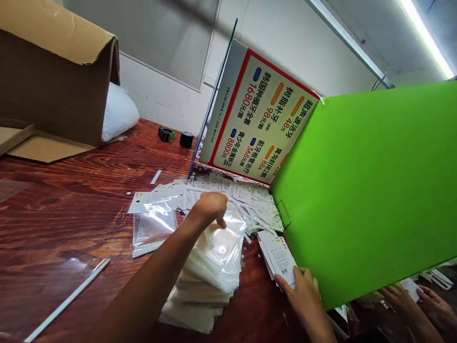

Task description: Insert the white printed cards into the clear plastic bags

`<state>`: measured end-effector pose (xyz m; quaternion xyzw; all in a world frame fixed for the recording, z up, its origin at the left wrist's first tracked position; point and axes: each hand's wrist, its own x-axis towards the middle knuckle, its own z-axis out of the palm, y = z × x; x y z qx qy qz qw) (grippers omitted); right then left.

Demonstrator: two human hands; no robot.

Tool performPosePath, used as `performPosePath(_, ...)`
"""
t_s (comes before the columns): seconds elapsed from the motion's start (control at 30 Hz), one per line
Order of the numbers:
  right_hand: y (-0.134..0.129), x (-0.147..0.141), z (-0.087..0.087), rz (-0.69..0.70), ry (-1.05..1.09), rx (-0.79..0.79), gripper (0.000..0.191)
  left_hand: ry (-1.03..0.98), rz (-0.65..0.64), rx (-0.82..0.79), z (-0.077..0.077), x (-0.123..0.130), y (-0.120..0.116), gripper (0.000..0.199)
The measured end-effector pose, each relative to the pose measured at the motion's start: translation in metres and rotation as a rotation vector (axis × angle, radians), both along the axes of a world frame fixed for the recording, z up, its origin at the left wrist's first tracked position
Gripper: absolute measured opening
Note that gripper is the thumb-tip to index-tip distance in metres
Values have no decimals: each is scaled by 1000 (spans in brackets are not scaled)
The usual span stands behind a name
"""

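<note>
My left hand is over the upper end of a thick stack of clear plastic sleeves, its fingers curled and one digit pointing down at the top sleeve. What lies within those fingers is hidden. Further right, my right hand grips the near end of a small pile of white printed cards, thumb on the left edge. Beyond both hands spreads a heap of white-topped clear packets. Left of the stack lies a packet with a white header card and a clear pouch.
A green panel and a printed price board stand upright behind the heap. A cardboard box and tape rolls sit at the back left. Another person's hands work beyond the green panel at lower right.
</note>
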<state>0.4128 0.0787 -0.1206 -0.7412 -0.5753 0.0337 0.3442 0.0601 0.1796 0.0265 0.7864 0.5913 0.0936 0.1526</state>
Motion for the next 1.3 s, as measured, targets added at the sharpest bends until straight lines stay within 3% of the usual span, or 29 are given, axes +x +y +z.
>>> performPosePath(0.17, 4, 4, -13, -39, -60, 71, 49, 64, 69, -48, 1, -10, 5, 23)
performPosePath(0.47, 5, 5, -19, -100, -141, 36, 52, 38, 94, 33, -15, -14, 21, 11)
performPosePath(0.67, -2, -7, -14, -205, -283, 39, 52, -45, 59, 59, -3, -7, 18, 15)
performPosePath(0.73, -2, -7, -14, -238, -300, 40, 47, -181, 23, 77, 3, -2, 15, 15)
performPosePath(0.9, -3, -16, -13, -264, -369, -34, 41, -791, -3, 105, 7, 7, 15, 30)
performPosePath(1.07, -6, -36, -3, -270, -386, -47, 45, -1029, -13, 57, 9, 11, 15, 37)
performPosePath(1.17, -2, -39, 5, -277, -263, -42, 39, -1147, -27, -8, 13, 14, 11, 38)
performPosePath(1.3, 0, -37, 20, -286, 103, -27, 27, -1309, -53, -30, 18, 23, 4, 39)
